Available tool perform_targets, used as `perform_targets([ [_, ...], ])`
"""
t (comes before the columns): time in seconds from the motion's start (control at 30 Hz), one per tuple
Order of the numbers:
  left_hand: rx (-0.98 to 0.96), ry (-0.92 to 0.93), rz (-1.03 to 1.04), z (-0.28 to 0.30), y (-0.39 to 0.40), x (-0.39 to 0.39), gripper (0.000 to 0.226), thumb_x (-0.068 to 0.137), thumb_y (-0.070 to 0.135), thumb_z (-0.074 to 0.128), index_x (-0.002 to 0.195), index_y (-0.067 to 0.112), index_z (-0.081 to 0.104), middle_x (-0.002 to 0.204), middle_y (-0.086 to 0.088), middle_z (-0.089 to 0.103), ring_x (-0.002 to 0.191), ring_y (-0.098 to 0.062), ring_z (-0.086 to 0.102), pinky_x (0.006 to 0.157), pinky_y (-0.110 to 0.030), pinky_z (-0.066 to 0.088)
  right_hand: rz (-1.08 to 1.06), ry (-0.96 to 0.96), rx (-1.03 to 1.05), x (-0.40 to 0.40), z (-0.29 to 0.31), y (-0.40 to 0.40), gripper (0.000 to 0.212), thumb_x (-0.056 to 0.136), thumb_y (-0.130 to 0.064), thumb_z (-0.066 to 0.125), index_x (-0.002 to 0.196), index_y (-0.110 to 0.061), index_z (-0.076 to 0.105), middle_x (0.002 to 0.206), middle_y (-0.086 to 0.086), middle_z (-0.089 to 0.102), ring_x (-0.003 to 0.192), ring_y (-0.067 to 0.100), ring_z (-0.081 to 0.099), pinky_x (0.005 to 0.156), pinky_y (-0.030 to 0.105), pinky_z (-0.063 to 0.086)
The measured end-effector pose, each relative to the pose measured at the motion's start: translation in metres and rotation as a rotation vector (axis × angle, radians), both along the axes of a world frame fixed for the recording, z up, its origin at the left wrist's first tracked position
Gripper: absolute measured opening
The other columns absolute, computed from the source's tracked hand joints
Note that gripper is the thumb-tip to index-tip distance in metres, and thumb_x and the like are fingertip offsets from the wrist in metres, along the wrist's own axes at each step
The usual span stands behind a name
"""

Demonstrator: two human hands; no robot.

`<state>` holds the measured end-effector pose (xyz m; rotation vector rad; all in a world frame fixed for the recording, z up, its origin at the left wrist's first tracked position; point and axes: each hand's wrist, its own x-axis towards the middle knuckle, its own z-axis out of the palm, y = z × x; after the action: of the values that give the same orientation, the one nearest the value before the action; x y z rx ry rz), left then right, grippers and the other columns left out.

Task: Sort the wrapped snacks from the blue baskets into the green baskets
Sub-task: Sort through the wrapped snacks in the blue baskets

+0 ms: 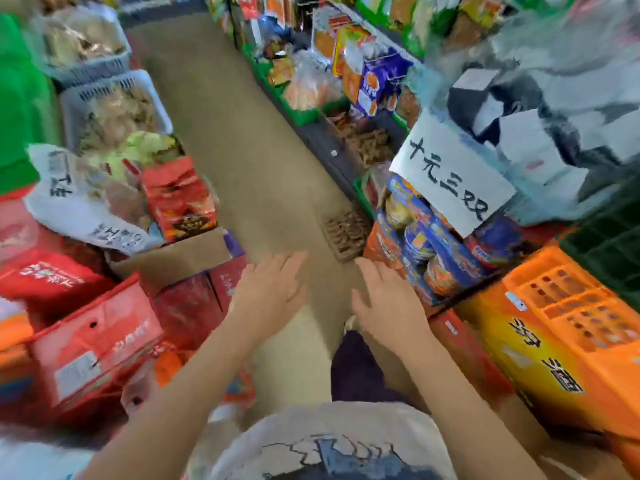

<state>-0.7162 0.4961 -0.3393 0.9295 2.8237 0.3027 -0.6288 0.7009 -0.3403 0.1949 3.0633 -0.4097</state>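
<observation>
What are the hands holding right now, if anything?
Nothing. Both the left hand and the right hand hang open over the aisle floor, fingers straight, touching none of the goods.

Both bare forearms reach forward, roughly parallel. Left hand (273,289) flat, palm down, fingers straight and together. Right hand (384,299) likewise spread, palm down. Neither holds anything.

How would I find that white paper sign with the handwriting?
Follow the shelves on the right of the aisle floor towards the orange crate. Just beyond it, above stacked blue tubs, lies the white paper sign. It alone carries big black brush-written characters.
</observation>
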Motion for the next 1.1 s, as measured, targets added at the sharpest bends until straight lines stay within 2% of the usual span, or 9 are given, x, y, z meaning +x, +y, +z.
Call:
perform_targets([
  [0.13, -0.054, 0.021, 0.056, 0.010, 0.039, -0.127, 0.053, 0.078, 0.040, 0.042, 0.118, 0.012, 0.061, 0.086, -0.012, 0.067, 0.071, -0.034, 0.068, 0.056, -0.042, 0.054, 0.064, -0.026, -0.022, -0.135, 0.002, 0.042, 0.052, 0.081, -0.030, 0.065, 0.129, -0.011, 0.059, 0.105, 0.011, 0.067, 0.088, 0.033, 0.067, 0.071, 0.042, 0.055],
  [0.23, -0.101, 0.010, 0.145, 0.016, 0.053, -0.214, 0.060, 0.079, 0.048, 0.036, 0.123, 0.014, 0.062, 0.109, -0.011, 0.068, 0.092, -0.035, 0.068, 0.072, -0.045, 0.055, 0.139, -0.023, 0.014, -0.237, 0.012, 0.068, 0.051, 0.077, -0.032, 0.069, 0.124, -0.013, 0.063, 0.099, 0.007, 0.068, 0.086, 0.029, 0.068, 0.066, 0.037, 0.054],
  [0.37, 0.002, 0.017, 0.304, 0.014, 0.053, -0.313, 0.053, 0.082, 0.043, 0.040, 0.118, 0.012, 0.064, 0.107, -0.013, 0.068, 0.093, -0.036, 0.067, 0.074, -0.048, 0.056, 0.266, -0.095, -0.049, -0.369, 0.012, 0.078, 0.052, 0.090, -0.031, 0.055, 0.138, -0.011, 0.052, 0.114, 0.013, 0.064, 0.104, 0.035, 0.061, 0.082, 0.046, 0.052],
  [0.47, 0.002, 0.024, 0.454, -0.001, 0.031, -0.384, 0.045, 0.085, 0.038, 0.048, 0.117, 0.010, 0.062, 0.107, -0.011, 0.067, 0.093, -0.036, 0.065, 0.074, -0.046, 0.054, 0.374, -0.135, -0.066, -0.466, 0.010, 0.062, 0.053, 0.098, -0.031, 0.050, 0.148, -0.016, 0.041, 0.130, 0.008, 0.058, 0.115, 0.030, 0.056, 0.091, 0.041, 0.047],
  [0.57, 0.075, 0.019, 0.581, -0.017, 0.005, -0.449, 0.043, 0.087, 0.029, 0.061, 0.127, 0.014, 0.058, 0.118, -0.009, 0.064, 0.100, -0.036, 0.063, 0.077, -0.045, 0.050, 0.506, -0.159, -0.055, -0.557, 0.010, 0.034, 0.051, 0.103, -0.034, 0.046, 0.150, -0.022, 0.034, 0.137, 0.003, 0.053, 0.114, 0.023, 0.056, 0.083, 0.033, 0.043],
  [0.7, 0.117, 0.009, 0.704, -0.012, -0.023, -0.521, 0.046, 0.090, 0.030, 0.058, 0.133, 0.015, 0.054, 0.123, -0.007, 0.061, 0.104, -0.033, 0.062, 0.080, -0.044, 0.051, 0.601, -0.160, -0.071, -0.666, 0.023, 0.000, 0.048, 0.104, -0.034, 0.045, 0.150, -0.022, 0.036, 0.146, 0.000, 0.047, 0.120, 0.019, 0.055, 0.081, 0.025, 0.036],
  [0.83, 0.156, -0.007, 0.835, -0.004, -0.045, -0.586, 0.049, 0.093, 0.031, 0.057, 0.139, 0.017, 0.050, 0.132, -0.005, 0.057, 0.113, -0.031, 0.058, 0.086, -0.042, 0.047, 0.667, -0.182, -0.079, -0.763, 0.021, -0.023, 0.046, 0.103, -0.030, 0.046, 0.148, -0.020, 0.039, 0.144, 0.002, 0.048, 0.120, 0.022, 0.053, 0.080, 0.026, 0.033],
  [0.93, 0.162, -0.003, 0.949, -0.004, -0.059, -0.639, 0.051, 0.097, 0.036, 0.053, 0.145, 0.021, 0.044, 0.138, -0.003, 0.052, 0.121, -0.028, 0.053, 0.092, -0.040, 0.046, 0.712, -0.226, -0.108, -0.841, 0.008, -0.044, 0.046, 0.103, -0.032, 0.046, 0.147, -0.021, 0.039, 0.145, 0.001, 0.046, 0.124, 0.021, 0.050, 0.086, 0.030, 0.041],
  [1.1, 0.112, 0.022, 1.205, -0.021, -0.079, -0.737, 0.050, 0.098, 0.039, 0.049, 0.144, 0.024, 0.042, 0.134, 0.000, 0.054, 0.117, -0.025, 0.056, 0.088, -0.038, 0.048, 0.979, -0.235, -0.095, -0.984, -0.013, -0.092, 0.045, 0.102, -0.035, 0.045, 0.145, -0.026, 0.039, 0.141, -0.003, 0.047, 0.118, 0.020, 0.053, 0.088, 0.038, 0.049],
])
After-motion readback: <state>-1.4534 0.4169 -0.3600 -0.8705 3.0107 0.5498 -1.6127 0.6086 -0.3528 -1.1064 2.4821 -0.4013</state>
